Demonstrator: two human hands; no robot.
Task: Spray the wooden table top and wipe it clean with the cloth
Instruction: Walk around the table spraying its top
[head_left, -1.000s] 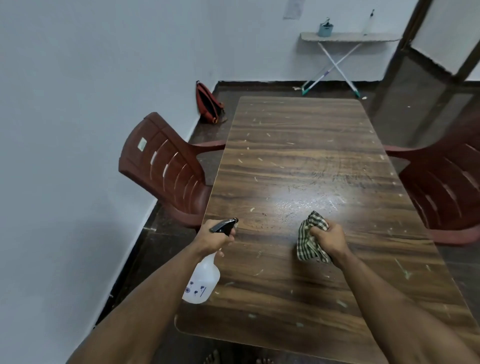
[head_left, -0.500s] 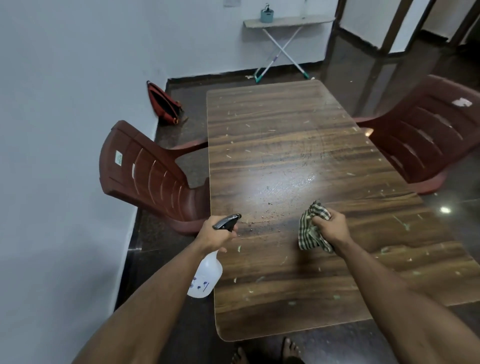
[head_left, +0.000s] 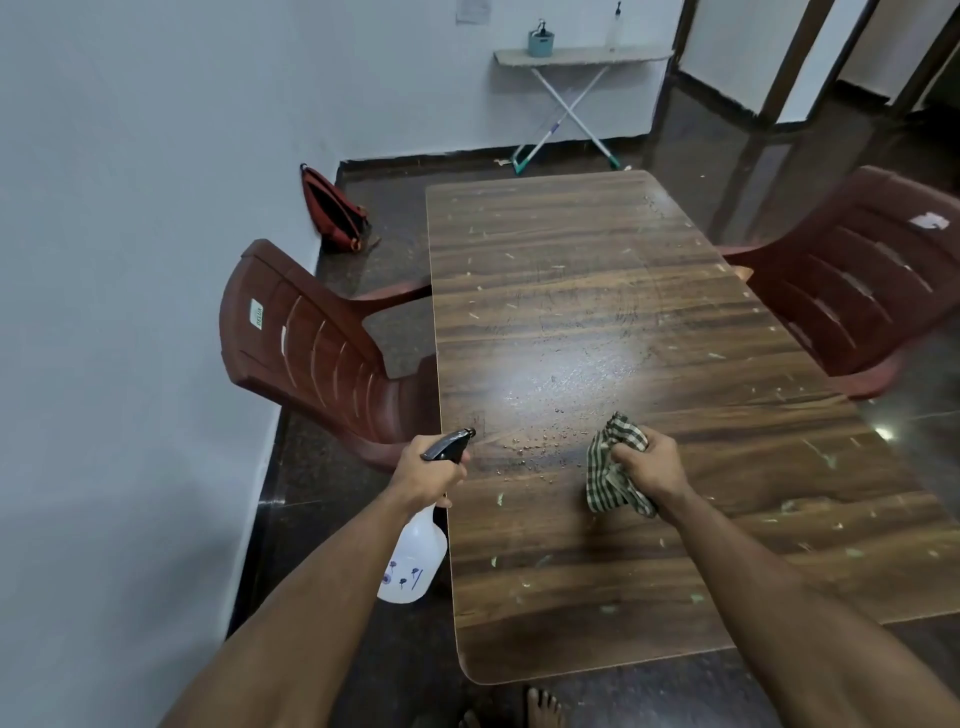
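Note:
The wooden table top (head_left: 597, 291) stretches away from me, speckled with pale flecks and small droplets near its left-centre. My left hand (head_left: 428, 470) grips a white spray bottle (head_left: 413, 564) by its black trigger head, held at the table's left edge with the nozzle aimed over the wood. My right hand (head_left: 649, 460) is closed around a bunched green-and-white checked cloth (head_left: 610, 467), just above the table surface to the right of the droplets.
A dark red plastic chair (head_left: 317, 353) stands at the table's left, another chair (head_left: 857, 280) at its right. A red bag (head_left: 332, 208) leans on the white wall. A folding stand (head_left: 576, 88) with a small container stands at the back. My bare feet show below the near edge.
The view has swung rightward and down, so the table sits more to the right. More droplets show on the wood in front of the nozzle. Both hands keep their hold.

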